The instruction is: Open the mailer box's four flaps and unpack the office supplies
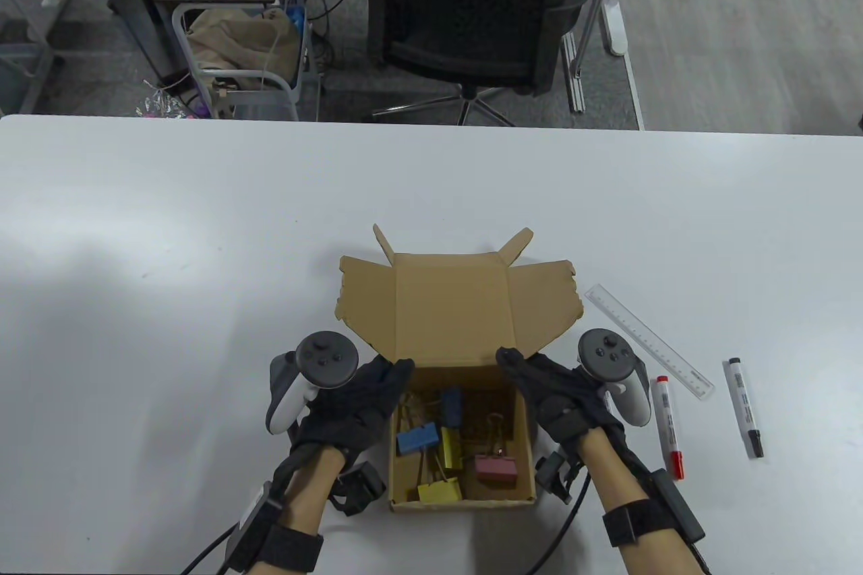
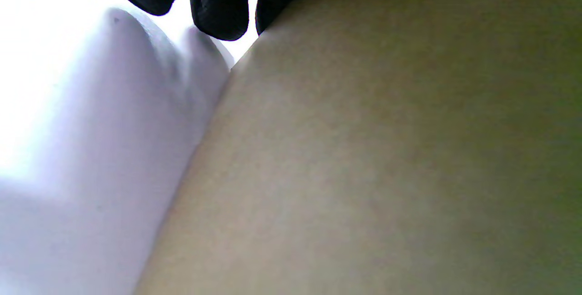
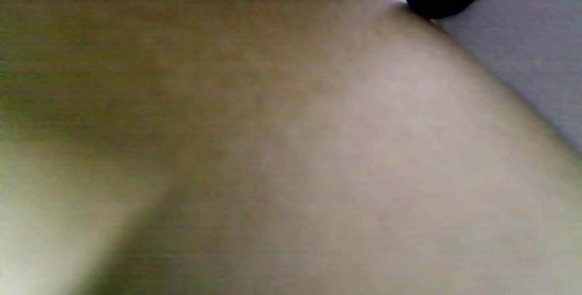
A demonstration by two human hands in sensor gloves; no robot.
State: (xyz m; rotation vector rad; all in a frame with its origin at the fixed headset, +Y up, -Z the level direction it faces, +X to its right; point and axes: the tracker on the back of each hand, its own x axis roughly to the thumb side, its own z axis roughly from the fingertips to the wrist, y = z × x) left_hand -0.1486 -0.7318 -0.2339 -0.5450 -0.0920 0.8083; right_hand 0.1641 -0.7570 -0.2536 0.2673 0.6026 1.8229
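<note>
Three black gloved fingertips (image 2: 219,6) hang at top edge; blurred tan cardboard wall (image 2: 386,158) fills right, meeting white tabletop (image 2: 91,172) left.

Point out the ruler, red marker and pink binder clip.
ruler (image 1: 648,342): table view, mid-length of the clear strip.
red marker (image 1: 669,425): table view, white barrel.
pink binder clip (image 1: 495,468): table view, its pink body.

Both bare forearms entered from the bottom edge of the table view, each with black straps and a cable. The left hand in its black sensor glove (image 1: 350,403) sat lower centre-left, fingers extended toward the upper right; its grey tracker sat on the back. The right hand in a matching black glove (image 1: 559,393) mirrored it lower centre-right, fingers stretched toward the upper left. Neither grip visibly curled around anything.
</note>
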